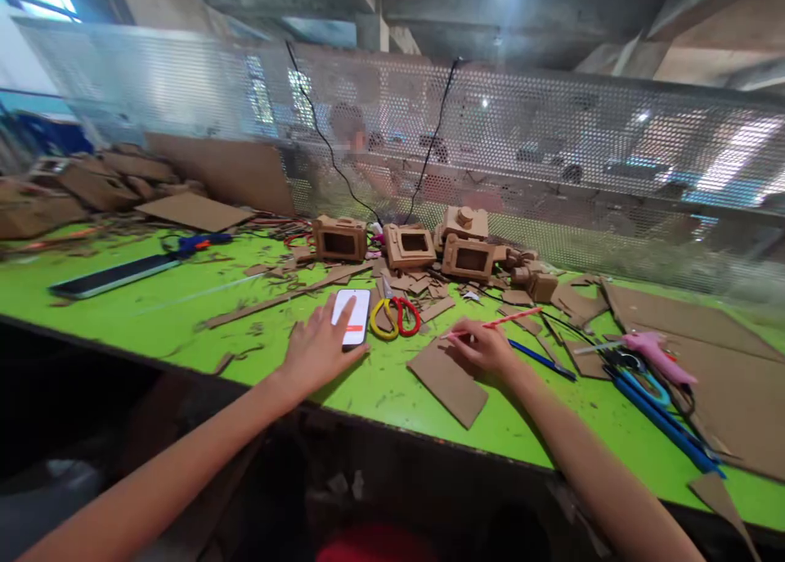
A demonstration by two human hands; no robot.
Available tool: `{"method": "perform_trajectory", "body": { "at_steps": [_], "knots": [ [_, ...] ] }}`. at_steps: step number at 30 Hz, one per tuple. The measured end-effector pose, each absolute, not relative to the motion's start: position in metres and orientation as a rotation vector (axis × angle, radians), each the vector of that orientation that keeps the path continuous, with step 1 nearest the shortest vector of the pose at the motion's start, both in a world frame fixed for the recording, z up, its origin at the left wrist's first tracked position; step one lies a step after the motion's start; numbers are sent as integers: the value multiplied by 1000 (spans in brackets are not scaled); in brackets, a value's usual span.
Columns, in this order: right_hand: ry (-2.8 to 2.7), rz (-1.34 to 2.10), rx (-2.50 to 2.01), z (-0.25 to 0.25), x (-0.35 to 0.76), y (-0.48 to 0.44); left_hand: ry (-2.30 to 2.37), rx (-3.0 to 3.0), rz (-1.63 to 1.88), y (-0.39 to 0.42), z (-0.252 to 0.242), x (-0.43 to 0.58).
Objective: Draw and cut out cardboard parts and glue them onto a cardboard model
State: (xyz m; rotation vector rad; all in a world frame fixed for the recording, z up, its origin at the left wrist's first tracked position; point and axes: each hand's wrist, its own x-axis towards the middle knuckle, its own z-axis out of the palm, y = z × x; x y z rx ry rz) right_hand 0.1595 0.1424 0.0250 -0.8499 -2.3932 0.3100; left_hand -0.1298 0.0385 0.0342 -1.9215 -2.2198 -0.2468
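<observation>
My left hand [319, 345] lies over a white phone [352, 316] on the green table [153, 308], its index finger stretched out on the lit screen. My right hand [484, 345] is closed on a thin red pencil [506, 321], whose tip rests at the edge of a flat brown cardboard piece [447, 379]. Scissors [397, 315] with yellow and red handles lie between the two hands.
Several small cardboard boxes [408, 247] stand behind the scissors amid scraps. A pink glue gun [659, 356], blue pens [662, 419] and large cardboard sheets [724, 382] lie to the right. A long dark ruler [114, 276] lies at the left. A perforated metal screen [552, 137] backs the table.
</observation>
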Motion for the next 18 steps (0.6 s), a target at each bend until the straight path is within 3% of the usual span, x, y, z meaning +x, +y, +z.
{"method": "perform_trajectory", "body": {
  "at_steps": [5,18],
  "knots": [
    [-2424,309,-801,27,160,142,-2427,-1894,-297,39,23,-147],
    [-2515,312,-847,31,158,139,-2355,-1921,-521,50,14,-143]
  ]
}}
